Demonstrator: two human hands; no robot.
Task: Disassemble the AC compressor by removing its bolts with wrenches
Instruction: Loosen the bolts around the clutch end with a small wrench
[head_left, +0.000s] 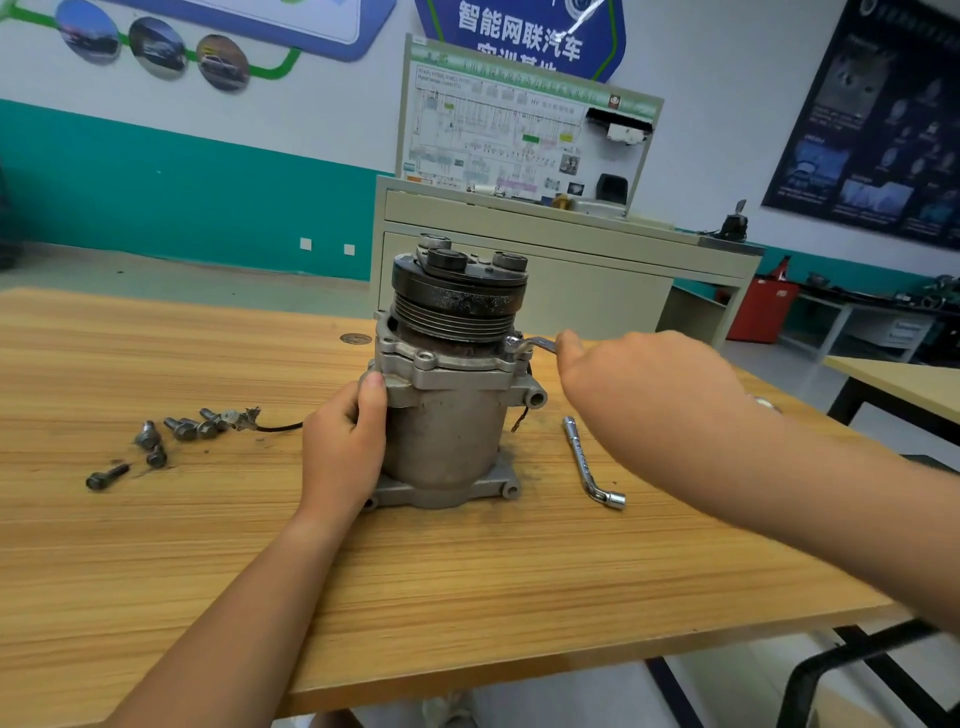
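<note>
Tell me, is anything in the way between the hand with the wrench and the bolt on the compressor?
Nothing visible is. The right hand holds the wrench, whose end already sits at the bolt on the flange of the compressor. The left hand grips the opposite side, clear of it.

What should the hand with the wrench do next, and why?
Probably swing the wrench a short way to loosen that bolt. Its head sits on the compressor's right flange, the right hand holds the handle, and the left hand steadies the body. Several removed bolts already lie on the table, so this one looks like the next.
</note>
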